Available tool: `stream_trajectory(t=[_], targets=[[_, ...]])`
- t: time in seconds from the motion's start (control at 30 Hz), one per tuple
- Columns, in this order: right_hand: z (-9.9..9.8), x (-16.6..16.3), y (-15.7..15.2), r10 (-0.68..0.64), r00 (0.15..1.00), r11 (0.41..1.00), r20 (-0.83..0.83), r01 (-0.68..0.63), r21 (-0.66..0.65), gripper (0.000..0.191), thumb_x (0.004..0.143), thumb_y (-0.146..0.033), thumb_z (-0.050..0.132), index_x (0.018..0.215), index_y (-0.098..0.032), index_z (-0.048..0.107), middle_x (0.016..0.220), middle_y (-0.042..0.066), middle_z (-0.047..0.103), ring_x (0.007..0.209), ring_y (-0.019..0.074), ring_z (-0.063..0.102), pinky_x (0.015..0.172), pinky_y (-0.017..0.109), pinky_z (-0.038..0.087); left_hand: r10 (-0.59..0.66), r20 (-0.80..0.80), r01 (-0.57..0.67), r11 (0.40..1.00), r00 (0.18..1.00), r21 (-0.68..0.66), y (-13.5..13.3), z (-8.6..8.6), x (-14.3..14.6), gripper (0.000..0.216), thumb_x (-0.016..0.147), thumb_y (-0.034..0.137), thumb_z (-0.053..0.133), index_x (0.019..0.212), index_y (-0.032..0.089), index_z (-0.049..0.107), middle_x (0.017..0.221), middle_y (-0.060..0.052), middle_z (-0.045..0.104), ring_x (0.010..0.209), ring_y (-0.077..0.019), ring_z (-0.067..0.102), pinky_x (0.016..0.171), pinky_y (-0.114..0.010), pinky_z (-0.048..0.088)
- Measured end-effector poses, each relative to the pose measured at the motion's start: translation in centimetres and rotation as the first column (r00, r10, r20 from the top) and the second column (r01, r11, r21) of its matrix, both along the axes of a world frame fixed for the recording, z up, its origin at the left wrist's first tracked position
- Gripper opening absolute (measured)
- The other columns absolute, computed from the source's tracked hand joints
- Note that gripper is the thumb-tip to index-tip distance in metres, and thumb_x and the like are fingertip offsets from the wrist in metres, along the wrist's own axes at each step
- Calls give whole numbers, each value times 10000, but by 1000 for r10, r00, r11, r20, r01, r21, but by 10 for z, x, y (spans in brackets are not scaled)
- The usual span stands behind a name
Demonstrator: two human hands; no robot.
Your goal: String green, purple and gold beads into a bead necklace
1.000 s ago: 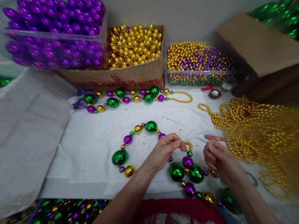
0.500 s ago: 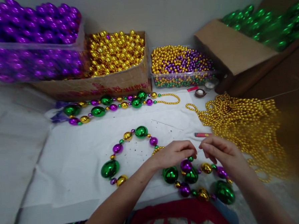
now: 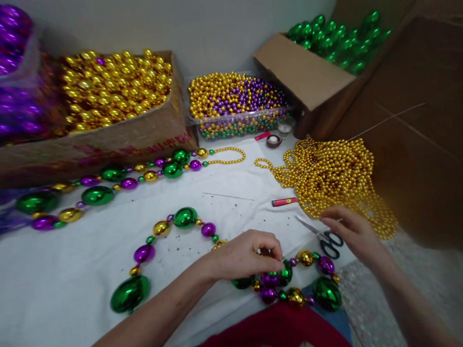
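Observation:
My left hand is closed in a pinch just above the bead necklace, which has green, gold and purple beads. A faint pale string runs between my two hands, and my left fingertips grip it near the beads. My right hand pinches the string farther right, with a short end showing above the fingers. Close beside that hand, partly under the string, lie black-handled scissors with the blades pointing up and left. The necklace's other stretch curves past my left forearm to a large green bead.
A finished-looking bead strand lies across the white cloth. Gold bead chains are heaped at right, near a red lighter-like object. Behind stand a box of gold beads, a tub of small beads and a box of green beads.
My hands have moved apart, drawing the string out between them. The view has turned to the right, and the scissors now show beside my right hand.

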State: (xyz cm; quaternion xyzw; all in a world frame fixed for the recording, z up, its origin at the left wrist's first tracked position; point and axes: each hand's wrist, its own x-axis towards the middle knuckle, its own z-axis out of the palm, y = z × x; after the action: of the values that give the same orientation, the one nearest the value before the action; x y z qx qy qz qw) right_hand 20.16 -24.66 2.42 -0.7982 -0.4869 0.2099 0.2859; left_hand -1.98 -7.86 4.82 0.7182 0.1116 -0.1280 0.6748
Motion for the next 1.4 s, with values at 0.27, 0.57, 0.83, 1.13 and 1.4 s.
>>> stream_trajectory(t=[0.27, 0.57, 0.83, 1.13, 1.4], targets=[[-52, -4, -40, 102, 905, 975, 412, -7, -224, 313, 811, -57, 454, 1079, -138, 594, 944, 121, 574, 898, 276, 531, 754, 372, 417, 263, 58, -269, 950, 963, 159, 20, 62, -37, 215, 863, 337, 537, 765, 153, 588, 792, -7, 587, 675, -99, 519, 604, -191, 429], [-42, 4, -61, 11, 939, 977, 344, 63, -204, 344, 842, -231, 446, 1170, -189, 541, 1125, 115, 571, 838, 233, 620, 708, 363, 498, 292, -95, -298, 953, 952, -57, 17, 74, -25, 227, 828, 386, 574, 787, 163, 562, 750, -4, 636, 568, -96, 570, 482, -182, 430], [-2, 5, -95, -220, 812, 975, -541, 180, -127, 465, 616, -432, 751, 1054, -282, 708, 1117, 100, 679, 994, 335, 636, 784, 380, 551, 148, -113, -176, 936, 982, -304, 7, 9, 15, 243, 809, 388, 602, 790, 163, 512, 768, 2, 616, 475, -45, 512, 434, -180, 327], [-30, -65, -79, -145, 351, 974, -925, -113, -196, 562, 469, -423, 859, 975, -231, 709, 811, 68, 657, 685, 231, 619, 519, 295, 487, 148, -82, -164, 952, 986, -259, 4, 6, 9, 231, 856, 386, 547, 824, 160, 510, 761, 9, 607, 437, -30, 500, 383, -178, 223], [-27, -86, -52, -164, 212, 965, -963, -169, -202, 504, 495, -155, 804, 977, -255, 698, 628, -49, 574, 506, 78, 463, 426, 151, 333, 237, -34, -239, 968, 971, -75, 15, 14, -14, 225, 845, 359, 565, 764, 152, 535, 647, 42, 521, 584, -73, 498, 560, -199, 395]])
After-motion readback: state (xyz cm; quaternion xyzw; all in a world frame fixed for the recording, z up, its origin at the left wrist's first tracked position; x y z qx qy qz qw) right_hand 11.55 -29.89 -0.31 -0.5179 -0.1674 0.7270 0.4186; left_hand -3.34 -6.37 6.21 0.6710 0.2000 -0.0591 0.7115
